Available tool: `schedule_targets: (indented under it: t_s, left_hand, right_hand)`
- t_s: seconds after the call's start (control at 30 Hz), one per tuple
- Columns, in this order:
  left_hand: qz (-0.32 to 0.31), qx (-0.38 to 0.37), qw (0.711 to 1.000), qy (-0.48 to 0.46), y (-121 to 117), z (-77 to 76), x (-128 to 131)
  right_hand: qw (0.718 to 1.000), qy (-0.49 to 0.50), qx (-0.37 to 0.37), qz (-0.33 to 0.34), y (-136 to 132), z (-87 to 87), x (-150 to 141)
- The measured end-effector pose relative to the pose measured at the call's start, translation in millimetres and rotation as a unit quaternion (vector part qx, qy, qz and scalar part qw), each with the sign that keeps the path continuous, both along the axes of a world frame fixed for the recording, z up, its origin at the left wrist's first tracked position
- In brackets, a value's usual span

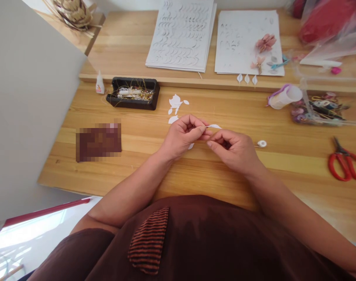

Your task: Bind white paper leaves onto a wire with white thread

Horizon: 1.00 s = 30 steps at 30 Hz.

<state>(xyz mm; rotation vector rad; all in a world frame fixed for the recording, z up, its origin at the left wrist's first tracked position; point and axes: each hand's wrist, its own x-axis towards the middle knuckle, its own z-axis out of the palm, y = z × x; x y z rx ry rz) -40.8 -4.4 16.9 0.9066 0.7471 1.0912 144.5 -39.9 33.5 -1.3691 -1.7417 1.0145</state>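
My left hand point(182, 134) and my right hand point(233, 150) meet over the middle of the wooden table point(195, 171). The left hand pinches a small white paper petal point(214, 126) that sticks out to the right past its fingertips. My right hand's fingers are curled and pinched together right next to the left thumb; what they hold is too small to see. More white paper cut-outs point(175, 105) lie just beyond the hands. A small white spool point(262, 143) rests to the right of my right hand.
A black tray of gold wire point(133, 93) and a glue bottle point(100, 84) sit at the back left. Printed template sheets point(182, 33) and pink paper flowers point(265, 43) lie on the raised shelf. Red scissors point(345, 160), a cup point(285, 96) and ribbon rolls point(320, 107) are at the right.
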Motion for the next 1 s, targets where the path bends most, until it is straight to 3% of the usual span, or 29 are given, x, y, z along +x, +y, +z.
schedule_targets:
  t_s: [0.23,0.4,0.63,1.0]
  left_hand:
    - [-0.027,0.011,0.998,0.058,-1.8,3.2,-1.1]
    - [-0.069,0.032,0.995,0.068,-4.1,1.0,-0.6]
    - [-0.07,0.012,0.995,0.073,-4.0,1.0,0.3]
    - [-0.064,-0.004,0.995,0.071,-5.1,-2.2,3.3]
  right_hand:
    - [0.991,0.022,0.095,-0.089,3.9,1.8,6.0]
    - [0.99,-0.035,0.118,-0.073,1.9,6.9,2.2]
    - [0.981,-0.066,0.17,-0.066,1.8,6.1,1.6]
    - [0.978,-0.073,0.18,-0.073,1.0,4.7,-1.0]
